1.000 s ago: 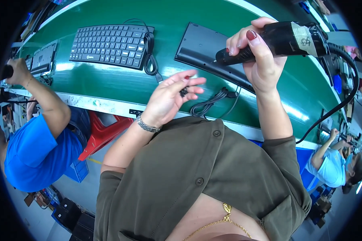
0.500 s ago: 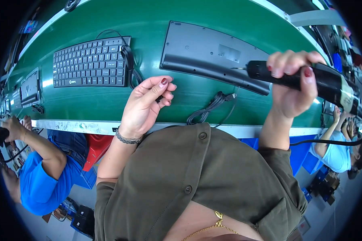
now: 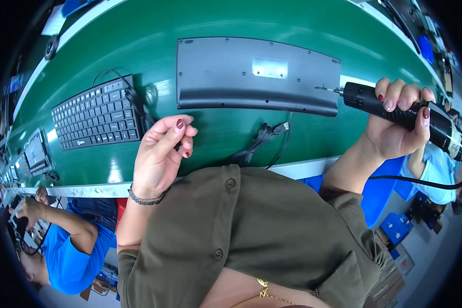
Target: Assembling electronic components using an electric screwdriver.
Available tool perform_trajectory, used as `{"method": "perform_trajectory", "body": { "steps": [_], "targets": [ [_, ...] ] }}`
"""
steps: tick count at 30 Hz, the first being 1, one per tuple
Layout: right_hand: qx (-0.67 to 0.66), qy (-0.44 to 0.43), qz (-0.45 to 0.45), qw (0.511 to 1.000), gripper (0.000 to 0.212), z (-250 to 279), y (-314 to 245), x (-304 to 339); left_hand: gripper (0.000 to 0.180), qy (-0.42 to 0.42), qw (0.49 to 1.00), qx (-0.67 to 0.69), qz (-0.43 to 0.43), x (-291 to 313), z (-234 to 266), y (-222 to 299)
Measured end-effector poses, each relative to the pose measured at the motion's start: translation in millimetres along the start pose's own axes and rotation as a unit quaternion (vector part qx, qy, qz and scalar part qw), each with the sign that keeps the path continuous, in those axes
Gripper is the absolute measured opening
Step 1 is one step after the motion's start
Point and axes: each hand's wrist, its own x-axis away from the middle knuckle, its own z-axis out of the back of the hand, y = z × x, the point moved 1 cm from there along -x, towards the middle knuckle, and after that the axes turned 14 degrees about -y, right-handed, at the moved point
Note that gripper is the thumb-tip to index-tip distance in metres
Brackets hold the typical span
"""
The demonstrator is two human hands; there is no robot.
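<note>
My right hand (image 3: 403,115) is wrapped round a black electric screwdriver (image 3: 380,102), held nearly level with its bit pointing left. The bit's tip overlaps the right end of a face-down black keyboard (image 3: 215,77); I cannot tell whether it touches. Screw holes dot that keyboard's back, and a pale label sits near its middle. My left hand (image 3: 161,151), fingers curled and closed, holds a few small black screws (image 3: 178,146) just below the keyboard's left end. A bundled black cable (image 3: 256,141) with its USB plug lies in front of the keyboard.
A second keyboard (image 3: 97,115), keys up, lies at left with its cable across its right end. Farther left lie more keyboards (image 3: 36,154) on the green bench (image 3: 138,38). A co-worker in blue (image 3: 79,256) sits at left, another (image 3: 431,172) at right. The screwdriver's cord (image 3: 416,179) hangs at right.
The whole view has tilted and shifted. My right hand has moved rightward along the keyboard with the screwdriver, its bit now near the right end. My left hand keeps its curled grip.
</note>
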Motion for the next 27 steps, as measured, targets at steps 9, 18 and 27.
{"method": "perform_trajectory", "body": {
  "steps": [9,18,27],
  "targets": [
    [0.027,0.073,0.028,0.997,0.034,105.7,-55.5,42.7,0.02,-0.003,1.0,-0.005,0.01,-44.0,-59.2,-34.6],
    [0.035,0.081,0.129,0.988,0.038,197.0,-122.7,67.4,0.019,-0.014,1.0,-0.001,0.016,-84.1,-132.1,-59.9],
    [0.035,0.092,0.13,0.987,0.039,169.1,-142.4,42.1,0.018,0.008,1.0,0.024,0.011,-61.0,-163.2,-52.5]
  ]
}}
